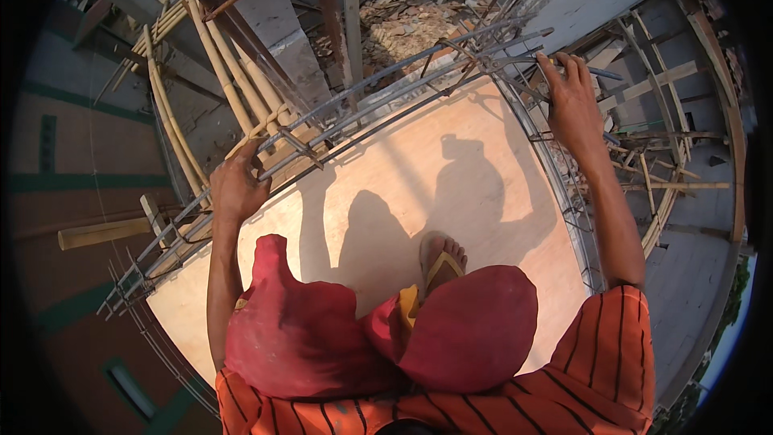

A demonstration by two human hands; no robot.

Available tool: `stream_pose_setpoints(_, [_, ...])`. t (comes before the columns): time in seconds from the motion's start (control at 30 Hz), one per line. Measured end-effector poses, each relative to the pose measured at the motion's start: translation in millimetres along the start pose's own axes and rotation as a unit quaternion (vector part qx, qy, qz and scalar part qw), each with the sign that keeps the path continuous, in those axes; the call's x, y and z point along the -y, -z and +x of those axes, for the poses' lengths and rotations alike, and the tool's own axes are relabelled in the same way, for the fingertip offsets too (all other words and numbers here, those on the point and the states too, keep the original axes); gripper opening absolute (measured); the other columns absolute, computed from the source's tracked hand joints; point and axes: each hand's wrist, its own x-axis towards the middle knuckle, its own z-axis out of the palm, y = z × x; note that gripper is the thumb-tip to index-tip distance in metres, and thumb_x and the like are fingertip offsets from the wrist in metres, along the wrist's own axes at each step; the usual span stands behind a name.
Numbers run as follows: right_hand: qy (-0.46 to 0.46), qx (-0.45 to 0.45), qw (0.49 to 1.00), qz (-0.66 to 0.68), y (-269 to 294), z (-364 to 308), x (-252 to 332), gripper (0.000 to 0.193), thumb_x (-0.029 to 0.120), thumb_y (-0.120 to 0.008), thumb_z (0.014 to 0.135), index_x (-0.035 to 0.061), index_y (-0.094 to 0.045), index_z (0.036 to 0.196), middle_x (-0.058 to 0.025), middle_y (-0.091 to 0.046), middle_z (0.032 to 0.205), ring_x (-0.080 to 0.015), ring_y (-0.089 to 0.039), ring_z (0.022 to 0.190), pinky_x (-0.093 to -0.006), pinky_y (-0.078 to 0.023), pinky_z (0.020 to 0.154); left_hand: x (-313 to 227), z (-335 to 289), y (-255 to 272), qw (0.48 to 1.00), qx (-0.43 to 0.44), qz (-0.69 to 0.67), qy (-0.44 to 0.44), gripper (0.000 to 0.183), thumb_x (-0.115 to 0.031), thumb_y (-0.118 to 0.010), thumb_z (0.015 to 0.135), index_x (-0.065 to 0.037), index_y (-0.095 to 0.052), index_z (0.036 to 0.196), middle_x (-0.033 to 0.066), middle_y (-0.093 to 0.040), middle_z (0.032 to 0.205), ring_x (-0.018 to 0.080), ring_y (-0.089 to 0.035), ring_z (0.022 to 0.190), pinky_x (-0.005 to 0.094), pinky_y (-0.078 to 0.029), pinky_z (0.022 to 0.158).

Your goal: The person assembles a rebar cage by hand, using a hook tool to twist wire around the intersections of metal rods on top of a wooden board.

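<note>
1. The wall with green bands point(88, 238) fills the left rim, around 9 o'clock, with 12 at the top of the view.
2. A wooden board point(394, 193) lies at the centre, sunlit and crossed by the person's shadow.
3. The steel bars point(354, 118), tied together in a long frame, run along the board's far edge from 8 o'clock to 1 o'clock.
4. Bamboo poles point(233, 76) lean at 10 o'clock, beyond the bars.
5. A rubble heap point(411, 28) lies at 12 o'clock.
6. Red trousers point(471, 330) cover the bent legs at 6 o'clock.
7. The left hand point(239, 184), at 9 o'clock, has its fingers closed around the steel bars.
8. The right hand point(573, 101), at 2 o'clock, has its fingers bent and close together beside the bar ends; I cannot tell whether they grip one.
9. A yellow-strapped sandal point(441, 261) is on a foot at 5 o'clock, over the board.
</note>
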Motion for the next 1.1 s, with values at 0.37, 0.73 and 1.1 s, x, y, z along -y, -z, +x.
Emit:
stream_pose_setpoints(0.37, [0.033,0.011,0.997,-0.073,22,18,4,0.063,-0.003,-0.062,0.072,0.0104,-0.048,0.132,-0.0138,-0.05,0.122,-0.0305,-0.045,0.118,-0.0421,-0.039,0.098,1,0,-2,1.0,0.0,-0.004,0.005,0.056,-0.011,-0.065,0.064,-0.015,-0.058,0.119,0.008,-0.068,0.089,0.0313,-0.064,0.085,0.0417,-0.05,0.075])
stream_pose_setpoints(0.73, [0.09,-0.067,0.989,-0.099,15,6,3,0.056,-0.006,-0.054,0.076,0.0067,-0.048,0.13,-0.0154,-0.053,0.116,-0.0334,-0.047,0.111,-0.0428,-0.04,0.092,-5,-2,2,1.0,-0.003,-0.008,0.012,0.056,-0.01,-0.065,0.063,-0.014,-0.058,0.119,0.0072,-0.067,0.09,0.0292,-0.065,0.086,0.0408,-0.05,0.074])
stream_pose_setpoints(1.1, [0.006,-0.042,0.988,-0.149,26,5,-1,0.057,0.032,-0.072,0.074,0.025,-0.053,0.127,-0.0019,-0.055,0.104,-0.0212,-0.053,0.099,-0.0486,-0.036,0.092,-1,-4,1,1.0,-0.013,-0.004,0.012,0.055,-0.011,-0.064,0.064,-0.015,-0.058,0.119,0.0079,-0.067,0.091,0.0292,-0.065,0.086,0.0402,-0.051,0.075])
